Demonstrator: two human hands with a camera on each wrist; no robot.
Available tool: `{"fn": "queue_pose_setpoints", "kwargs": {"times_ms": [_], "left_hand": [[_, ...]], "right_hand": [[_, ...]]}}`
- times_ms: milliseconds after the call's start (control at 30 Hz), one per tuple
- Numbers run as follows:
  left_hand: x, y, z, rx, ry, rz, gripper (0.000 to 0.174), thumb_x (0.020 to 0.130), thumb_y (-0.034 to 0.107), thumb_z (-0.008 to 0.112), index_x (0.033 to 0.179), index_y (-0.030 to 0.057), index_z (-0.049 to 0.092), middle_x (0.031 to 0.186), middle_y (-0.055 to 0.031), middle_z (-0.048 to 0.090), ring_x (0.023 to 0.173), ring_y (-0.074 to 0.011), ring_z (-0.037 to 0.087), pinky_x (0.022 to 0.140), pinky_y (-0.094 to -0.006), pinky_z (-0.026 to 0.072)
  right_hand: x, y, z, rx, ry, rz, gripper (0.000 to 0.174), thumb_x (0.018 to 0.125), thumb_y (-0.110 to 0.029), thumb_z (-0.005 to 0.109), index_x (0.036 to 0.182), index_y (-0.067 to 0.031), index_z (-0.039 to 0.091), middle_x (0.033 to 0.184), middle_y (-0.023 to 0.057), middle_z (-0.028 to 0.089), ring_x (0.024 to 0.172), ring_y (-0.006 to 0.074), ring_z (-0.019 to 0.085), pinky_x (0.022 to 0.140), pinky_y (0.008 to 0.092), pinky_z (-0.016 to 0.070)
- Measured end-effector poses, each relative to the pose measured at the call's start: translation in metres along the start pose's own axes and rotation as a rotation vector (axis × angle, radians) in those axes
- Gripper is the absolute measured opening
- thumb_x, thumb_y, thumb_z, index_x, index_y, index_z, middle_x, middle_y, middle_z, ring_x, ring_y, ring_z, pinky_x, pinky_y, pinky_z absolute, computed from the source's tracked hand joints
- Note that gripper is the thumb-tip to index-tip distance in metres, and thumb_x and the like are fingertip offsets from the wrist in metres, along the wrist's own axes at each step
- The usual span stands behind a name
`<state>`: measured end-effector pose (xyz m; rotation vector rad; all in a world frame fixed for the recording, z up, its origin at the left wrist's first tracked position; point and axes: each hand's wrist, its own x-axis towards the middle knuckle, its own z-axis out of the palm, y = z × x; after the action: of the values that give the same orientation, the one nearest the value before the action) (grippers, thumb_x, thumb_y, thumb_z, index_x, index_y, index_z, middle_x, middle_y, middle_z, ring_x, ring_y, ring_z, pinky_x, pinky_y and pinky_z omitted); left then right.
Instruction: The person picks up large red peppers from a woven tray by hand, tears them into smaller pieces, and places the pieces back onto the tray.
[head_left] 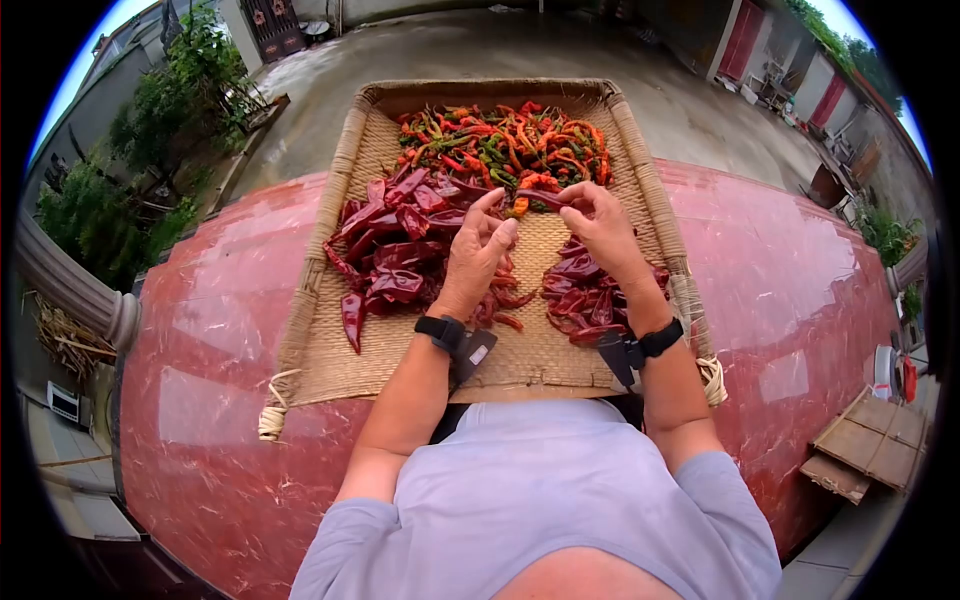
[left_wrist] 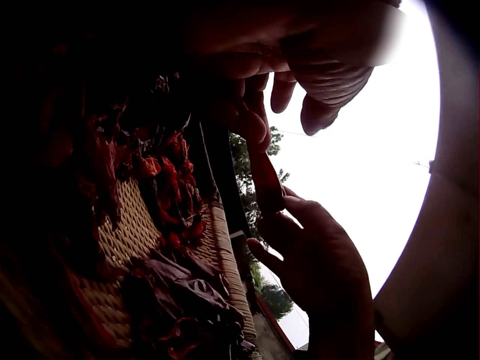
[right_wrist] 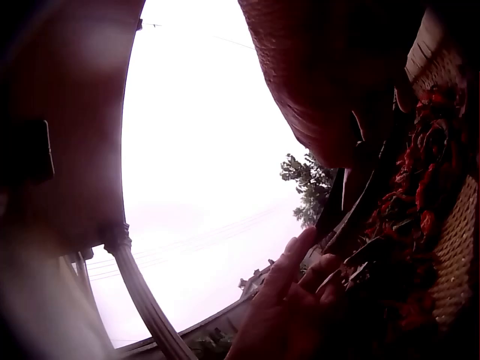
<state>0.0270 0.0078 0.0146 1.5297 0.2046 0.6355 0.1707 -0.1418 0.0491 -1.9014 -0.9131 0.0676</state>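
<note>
Above the tray (head_left: 535, 365), I saw a pepper (left_wrist: 265, 178) between left hand (head_left: 474, 257) and right hand (head_left: 606, 238), each pinching one end.

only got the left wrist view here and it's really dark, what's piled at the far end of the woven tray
Observer: Small chilies in red, orange and green, as the head view shows.
Operator: and the nearer part, one heap or two
Observer: Two heaps of larger dark red peppers: the bigger beside the left hand, the smaller by the right hand.
Operator: anything strapped on the arms
Observer: Yes, the head view shows a black strap around each wrist.
</note>
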Motion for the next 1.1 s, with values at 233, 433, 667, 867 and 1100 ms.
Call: {"fn": "queue_pose_setpoints", "kwargs": {"times_ms": [233, 433, 667, 867, 1100], "left_hand": [[0.004, -0.012, -0.004, 0.065, 0.143, 0.113, 0.013, 0.099, 0.015, 0.061, 0.108, 0.006, 0.062, 0.082, 0.0003, 0.061, 0.062, -0.0044, 0.053, 0.052, -0.0211, 0.0428], [0.008, -0.004, -0.022, -0.082, 0.555, 0.176, 0.03, 0.104, 0.013, 0.049, 0.133, 0.0078, 0.049, 0.09, -0.0021, 0.061, 0.061, -0.005, 0.048, 0.054, -0.0218, 0.0419], [0.008, -0.001, -0.02, -0.111, 0.527, 0.218, 0.04, 0.103, 0.01, 0.048, 0.142, 0.0065, 0.039, 0.106, -0.006, 0.06, 0.066, -0.0052, 0.051, 0.059, -0.0216, 0.0463], [0.006, -0.009, -0.013, -0.013, 0.2, 0.113, 0.022, 0.102, 0.012, 0.052, 0.121, 0.0048, 0.059, 0.09, -0.0018, 0.061, 0.065, -0.0049, 0.052, 0.058, -0.0212, 0.0461], [0.004, -0.006, -0.004, -0.078, -0.115, -0.142, 0.051, 0.1, 0.031, 0.061, 0.138, -0.0006, 0.047, 0.083, -0.0005, 0.062, 0.061, -0.0029, 0.051, 0.055, -0.0187, 0.0431]], "right_hand": [[-0.019, -0.014, 0.018, 0.067, -0.091, -0.093, 0.042, 0.086, -0.022, 0.069, 0.121, -0.0025, 0.057, 0.111, 0.0158, 0.064, 0.107, 0.0258, 0.062, 0.092, 0.0388, 0.0485], [-0.003, 0.067, -0.035, -0.741, 0.176, 0.091, 0.041, 0.087, -0.023, 0.067, 0.125, -0.0088, 0.059, 0.118, 0.0169, 0.061, 0.112, 0.0373, 0.055, 0.094, 0.048, 0.0464], [0.0, 0.08, -0.038, -0.81, -0.001, 0.382, 0.037, 0.086, -0.03, 0.066, 0.113, -0.0049, 0.061, 0.108, 0.0189, 0.067, 0.103, 0.0393, 0.064, 0.087, 0.0506, 0.0503], [-0.006, 0.074, -0.038, -0.692, 0.249, 0.315, 0.03, 0.092, -0.028, 0.061, 0.107, -0.0026, 0.06, 0.102, 0.0178, 0.069, 0.095, 0.0371, 0.066, 0.082, 0.0481, 0.0503], [-0.021, -0.009, -0.019, 0.027, 0.138, -0.084, 0.02, 0.094, -0.018, 0.063, 0.104, -0.0007, 0.059, 0.091, 0.011, 0.065, 0.08, 0.0196, 0.065, 0.072, 0.0329, 0.0503]]}}
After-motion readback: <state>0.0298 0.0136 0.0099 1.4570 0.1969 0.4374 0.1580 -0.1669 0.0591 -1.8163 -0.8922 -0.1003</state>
